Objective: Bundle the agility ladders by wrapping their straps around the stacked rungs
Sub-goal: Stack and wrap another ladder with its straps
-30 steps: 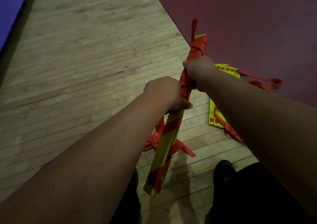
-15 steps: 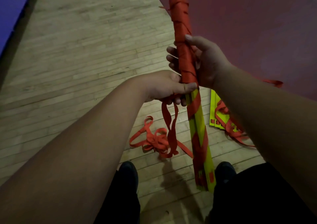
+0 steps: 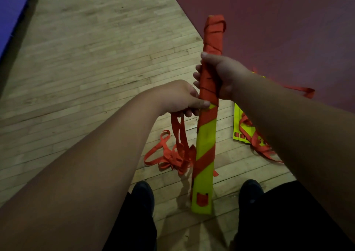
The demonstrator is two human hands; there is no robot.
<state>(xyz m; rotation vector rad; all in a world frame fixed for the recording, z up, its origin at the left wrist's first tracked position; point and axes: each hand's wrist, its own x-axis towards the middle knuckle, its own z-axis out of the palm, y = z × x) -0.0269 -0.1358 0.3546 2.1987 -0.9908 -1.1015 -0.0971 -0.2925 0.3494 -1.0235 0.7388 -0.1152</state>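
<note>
Ladder rungs [image 3: 206, 149], stacked into one yellow bar, stand nearly upright between my two arms, top end over the red court surface [image 3: 278, 20] and bottom end hanging just above the wooden floor [image 3: 86, 58] between my shoes. Half a second ago the bar leaned the other way, its foot swung toward my right shoe; a second ago it was slanted hard with its foot off to my left. Now I've squared it up in front of me, which I take to mean the turn is finished and another wrap can go on.

The upper half is covered solid in red strap [image 3: 213, 37]; below my hands only loose diagonal bands cross the yellow, so I judge the bundle roughly half wrapped.

My right hand [image 3: 224, 76] is closed around the wrapped section, thumb on top, fingertips showing on the far side. My left hand [image 3: 180, 99] sits just below it, touching the bar at the edge of the wrapping, pinching the strap; several strands hang from that fist down to a tangled pile of loose strap [image 3: 169, 158] on the floor.

Beside my right forearm, a second ladder [image 3: 239, 127] lies flat on the floor with its own strap strewn about, not yet bundled.
</note>
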